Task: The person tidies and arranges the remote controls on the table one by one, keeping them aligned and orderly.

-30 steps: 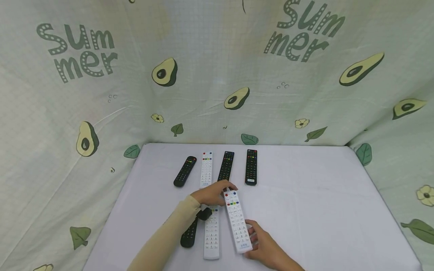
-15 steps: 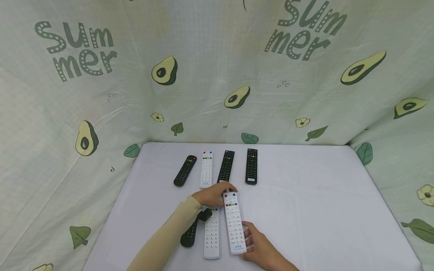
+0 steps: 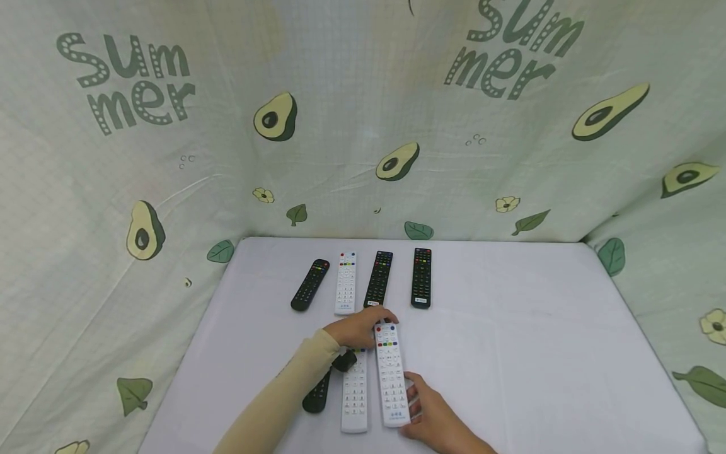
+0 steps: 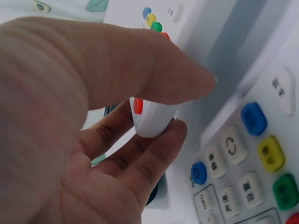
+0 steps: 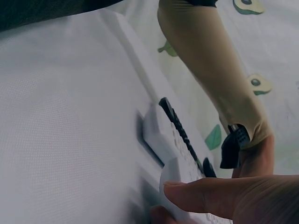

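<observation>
Between my two hands is a white remote control (image 3: 391, 378) with small coloured buttons near its top. My left hand (image 3: 358, 328) holds its far end; in the left wrist view the thumb and fingers lie on either side of that end (image 4: 154, 119). At the near end, my right hand (image 3: 433, 416) grips it from the right, with the thumb (image 5: 201, 193) on its edge in the right wrist view. Just left of it lies a second white remote (image 3: 354, 394), its top under my left wrist. A black remote (image 3: 316, 396) beside that is partly hidden by the left forearm.
Behind my hands, a row lies on the white table (image 3: 539, 347): a black remote (image 3: 310, 285), a white remote (image 3: 345, 284), and two more black remotes, a slanted one (image 3: 379, 277) and a straight one (image 3: 421, 277). A printed curtain (image 3: 340, 94) stands behind the table.
The near end of the held white remote has swung left, so it lies straighter, nearly alongside the second white one. My right hand has moved left with it; the left hand has barely moved.
</observation>
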The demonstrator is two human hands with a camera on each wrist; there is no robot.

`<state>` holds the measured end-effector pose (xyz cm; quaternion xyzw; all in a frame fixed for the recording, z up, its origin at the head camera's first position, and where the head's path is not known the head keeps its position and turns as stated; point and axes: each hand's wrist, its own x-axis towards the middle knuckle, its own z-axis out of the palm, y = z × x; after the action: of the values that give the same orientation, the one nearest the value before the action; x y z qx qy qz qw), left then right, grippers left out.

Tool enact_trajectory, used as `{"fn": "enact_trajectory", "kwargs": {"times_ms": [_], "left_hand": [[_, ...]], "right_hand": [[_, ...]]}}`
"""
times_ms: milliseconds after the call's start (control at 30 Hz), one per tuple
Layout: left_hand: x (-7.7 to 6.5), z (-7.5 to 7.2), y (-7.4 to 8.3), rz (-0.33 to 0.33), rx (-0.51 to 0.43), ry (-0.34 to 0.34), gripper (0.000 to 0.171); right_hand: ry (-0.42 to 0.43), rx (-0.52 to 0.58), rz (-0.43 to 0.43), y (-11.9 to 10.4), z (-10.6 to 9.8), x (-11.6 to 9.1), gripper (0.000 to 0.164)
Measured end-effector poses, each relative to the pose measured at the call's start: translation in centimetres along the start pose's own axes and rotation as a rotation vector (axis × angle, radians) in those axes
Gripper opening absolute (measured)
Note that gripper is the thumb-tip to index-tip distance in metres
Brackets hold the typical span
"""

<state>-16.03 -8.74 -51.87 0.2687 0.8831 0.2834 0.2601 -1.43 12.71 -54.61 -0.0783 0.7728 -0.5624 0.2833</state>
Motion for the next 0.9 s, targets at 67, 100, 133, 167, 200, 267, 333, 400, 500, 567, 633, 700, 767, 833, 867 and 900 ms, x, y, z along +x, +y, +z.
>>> {"fn": "enact_trajectory", "kwargs": {"times_ms": [67,100,133,167,200,267,333,400,500,567,633,700,767,833,867,900], "left_hand": [[0.09,0.08,-0.06,0.000,0.012,-0.001,0.069],[0.12,0.12,-0.07,-0.001,0.016,0.000,0.069],[0.14,0.15,-0.07,-0.001,0.021,0.000,0.070],[0.16,0.19,-0.08,-0.001,0.027,0.000,0.070],[0.17,0.21,-0.07,-0.002,0.028,0.001,0.070],[0.15,0.28,-0.05,-0.006,0.030,0.001,0.070],[0.11,0.35,-0.03,-0.011,0.032,0.001,0.070],[0.09,0.42,-0.02,-0.015,0.028,0.001,0.070],[0.07,0.50,0.06,-0.013,0.038,-0.001,0.070],[0.06,0.53,0.12,-0.009,0.046,-0.002,0.071],[0.06,0.59,0.11,-0.009,0.063,-0.005,0.071],[0.12,0.67,-0.01,-0.003,0.076,-0.008,0.071],[0.12,0.72,-0.13,0.002,0.086,-0.008,0.070],[0.12,0.74,-0.22,0.008,0.093,-0.009,0.070],[0.11,0.72,-0.23,0.010,0.097,-0.009,0.069],[0.07,0.71,-0.20,0.011,0.101,-0.010,0.069]], "right_hand": [[-0.001,-0.013,0.004,-0.02,0.09,0.13,0.098],[-0.002,-0.022,0.006,-0.01,0.14,0.18,0.098],[-0.004,-0.027,0.009,0.01,0.18,0.24,0.098],[-0.004,-0.033,0.008,0.02,0.22,0.27,0.097],[-0.004,-0.036,0.006,0.03,0.26,0.29,0.097],[-0.005,-0.034,0.012,0.00,0.32,0.27,0.097],[-0.006,-0.015,0.005,-0.06,0.40,0.19,0.096],[-0.005,0.003,0.004,-0.16,0.47,0.10,0.096],[-0.002,0.014,-0.004,-0.26,0.57,-0.01,0.096],[0.001,0.003,-0.007,-0.31,0.60,-0.09,0.096],[0.001,-0.016,-0.017,-0.32,0.65,-0.17,0.095],[0.001,-0.036,-0.025,-0.37,0.70,-0.26,0.095],[0.001,-0.047,-0.030,-0.41,0.78,-0.32,0.094],[0.001,-0.056,-0.028,-0.46,0.82,-0.34,0.095],[-0.001,-0.059,-0.028,-0.47,0.84,-0.33,0.095],[-0.004,-0.061,-0.027,-0.47,0.86,-0.33,0.095]]}}
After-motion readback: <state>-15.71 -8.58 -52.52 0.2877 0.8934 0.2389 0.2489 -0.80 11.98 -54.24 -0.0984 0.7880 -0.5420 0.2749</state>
